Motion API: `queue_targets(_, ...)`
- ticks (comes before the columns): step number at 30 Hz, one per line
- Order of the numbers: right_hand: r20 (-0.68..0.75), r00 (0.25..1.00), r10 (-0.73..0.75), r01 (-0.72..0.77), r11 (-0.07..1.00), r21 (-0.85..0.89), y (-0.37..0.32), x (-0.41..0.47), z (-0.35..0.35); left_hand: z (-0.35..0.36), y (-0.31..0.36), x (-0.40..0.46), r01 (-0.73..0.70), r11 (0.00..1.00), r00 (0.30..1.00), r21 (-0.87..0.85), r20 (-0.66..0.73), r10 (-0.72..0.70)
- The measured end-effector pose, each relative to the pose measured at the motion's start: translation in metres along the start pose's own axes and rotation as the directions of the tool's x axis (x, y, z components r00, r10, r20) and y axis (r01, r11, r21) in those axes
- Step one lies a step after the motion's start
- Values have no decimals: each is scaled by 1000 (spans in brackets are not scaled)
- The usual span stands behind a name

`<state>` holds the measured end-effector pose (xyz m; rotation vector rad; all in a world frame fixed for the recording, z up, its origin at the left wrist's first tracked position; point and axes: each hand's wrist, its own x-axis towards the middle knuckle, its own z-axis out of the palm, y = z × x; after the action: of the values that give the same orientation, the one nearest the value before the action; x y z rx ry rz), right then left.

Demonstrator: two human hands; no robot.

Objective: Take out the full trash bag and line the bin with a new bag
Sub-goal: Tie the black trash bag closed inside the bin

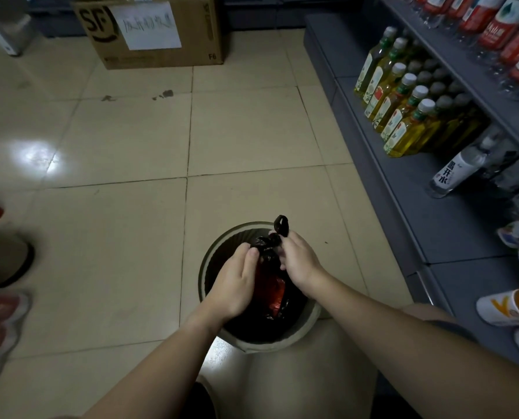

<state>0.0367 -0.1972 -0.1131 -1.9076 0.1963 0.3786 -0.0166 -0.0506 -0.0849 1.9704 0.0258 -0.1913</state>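
A round grey-green bin stands on the tiled floor just in front of my knees. Inside it sits a black trash bag with something red showing through its side. The bag's top is gathered into a bunch above the rim. My left hand pinches the gathered neck from the left. My right hand grips it from the right, and a black loop of the bag sticks up past its fingers. No new bag is in view.
A grey shop shelf runs along the right, holding yellow drink bottles, water bottles and cups. A cardboard box with a paper note stands at the back. Another person's shoes are at the left edge.
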Motion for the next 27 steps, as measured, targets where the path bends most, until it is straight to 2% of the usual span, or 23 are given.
queue_targets(3, -19, 999, -29, 29, 1000, -4, -3, -3, -1, 1, 3, 6, 5, 1000, 997, 5, -77, -4)
queue_targets(5, -41, 997, -67, 64, 996, -65, -3, -9, -3, 1, 3, 7, 53, 991, 992, -123, -108, -67)
queue_targets(8, -35, 995, -98, 97, 995, -40, -2, -15, -2, 4, 1, 5, 130, 917, 984, -378, -66, -167)
queue_targets(13, 4, 989, -147, 146, 984, -98, -10, -22, -1, 12, -9, 5, 189, 782, 969, -594, -13, -245)
queue_targets(16, 46, 993, -112, 112, 994, -3, -6, -21, 0, 15, -14, 8, 213, 753, 967, -623, 22, -254)
queue_targets(18, 78, 988, -132, 133, 991, -5, -4, -21, 1, 16, -16, 10, 224, 745, 965, -628, 36, -260)
queue_targets(21, 159, 968, -196, 216, 969, -121, -6, -19, -4, 16, -16, 12, 226, 793, 968, -566, 37, -250)
queue_targets(23, 239, 944, -228, 286, 926, -248, -9, -17, -7, 16, -16, 11, 266, 768, 947, -583, 10, -320)
queue_targets(25, 273, 934, -229, 320, 876, -361, -9, -13, -9, 16, -16, 11, 271, 783, 931, -560, -56, -362)
queue_targets(27, 280, 934, -221, 331, 829, -450, -7, -10, -8, 15, -17, 10, 254, 856, 921, -451, -159, -357)
